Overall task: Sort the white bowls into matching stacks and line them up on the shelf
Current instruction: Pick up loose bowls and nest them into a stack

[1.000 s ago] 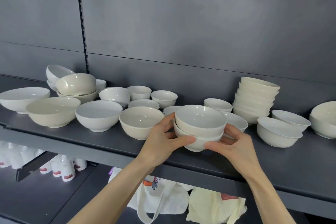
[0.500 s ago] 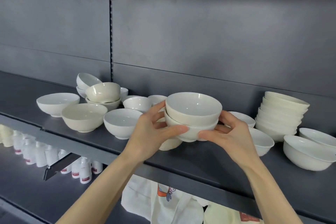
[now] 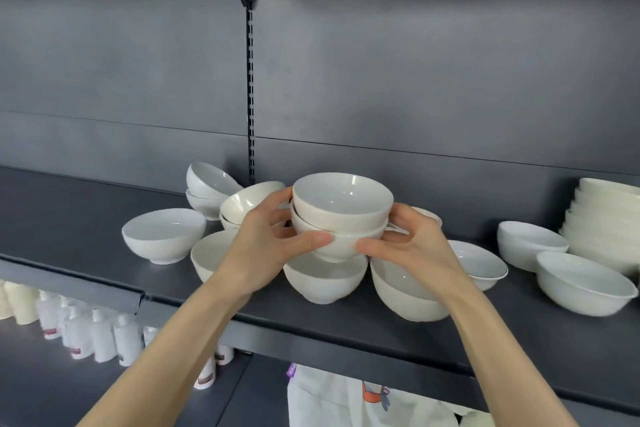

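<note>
I hold a stack of two white bowls (image 3: pixel 341 215) in the air above the dark grey shelf (image 3: pixel 86 218). My left hand (image 3: pixel 266 243) grips its left side and my right hand (image 3: pixel 415 246) grips its right side, thumbs under the lower bowl. Beneath the stack sit loose bowls: one cream bowl (image 3: pixel 323 282) directly under it, another (image 3: pixel 405 291) to its right, one (image 3: pixel 207 256) partly hidden by my left wrist. A single white bowl (image 3: pixel 164 234) stands to the left. A tall cream stack (image 3: pixel 602 225) stands at the far right.
Tilted bowls (image 3: pixel 207 184) pile up against the back wall by the slotted upright. Two wide shallow bowls (image 3: pixel 585 282) lie at the right front. The shelf's left part is bare. Below are white bottles (image 3: pixel 100 336) and cloth bags (image 3: pixel 346 399).
Both hands have lifted the two-bowl stack off the shelf and carried it left over the other bowls. My view has swung left, so the bowls appear shifted right.
</note>
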`<action>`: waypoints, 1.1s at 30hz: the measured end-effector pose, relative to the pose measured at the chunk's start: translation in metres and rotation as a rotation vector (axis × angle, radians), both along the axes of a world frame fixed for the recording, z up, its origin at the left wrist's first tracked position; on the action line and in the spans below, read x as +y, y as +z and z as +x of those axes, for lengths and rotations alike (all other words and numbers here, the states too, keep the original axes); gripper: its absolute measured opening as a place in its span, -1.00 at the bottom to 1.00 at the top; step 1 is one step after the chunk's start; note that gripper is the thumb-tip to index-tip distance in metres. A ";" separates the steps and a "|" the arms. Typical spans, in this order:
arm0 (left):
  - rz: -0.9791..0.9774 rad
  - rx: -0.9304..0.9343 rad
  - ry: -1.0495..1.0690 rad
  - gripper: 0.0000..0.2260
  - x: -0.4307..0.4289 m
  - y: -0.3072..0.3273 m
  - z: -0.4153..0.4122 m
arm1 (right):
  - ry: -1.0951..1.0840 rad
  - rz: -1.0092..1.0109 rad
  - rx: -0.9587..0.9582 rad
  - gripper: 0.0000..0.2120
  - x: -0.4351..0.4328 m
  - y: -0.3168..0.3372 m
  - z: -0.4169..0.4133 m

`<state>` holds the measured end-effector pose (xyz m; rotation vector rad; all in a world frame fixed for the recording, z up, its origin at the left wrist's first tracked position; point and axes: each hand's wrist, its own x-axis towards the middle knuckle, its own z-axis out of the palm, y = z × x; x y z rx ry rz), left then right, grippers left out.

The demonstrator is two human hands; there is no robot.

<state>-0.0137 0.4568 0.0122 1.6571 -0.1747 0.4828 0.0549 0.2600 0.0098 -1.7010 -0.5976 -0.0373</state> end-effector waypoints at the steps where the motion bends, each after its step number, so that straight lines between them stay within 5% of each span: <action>1: -0.006 0.014 -0.014 -0.50 0.009 -0.001 0.004 | -0.014 -0.006 0.001 -0.48 0.007 -0.001 0.001; 14: 0.322 0.149 -0.123 -0.44 0.064 -0.018 0.042 | -0.124 -0.255 0.073 -0.53 0.035 -0.009 0.003; 20: 0.537 0.177 -0.035 -0.21 0.067 -0.020 0.047 | -0.113 -0.308 0.092 -0.52 0.036 -0.008 0.004; 33: 0.666 0.178 0.009 -0.38 0.061 -0.024 0.048 | -0.087 -0.339 0.101 -0.49 0.031 -0.006 0.001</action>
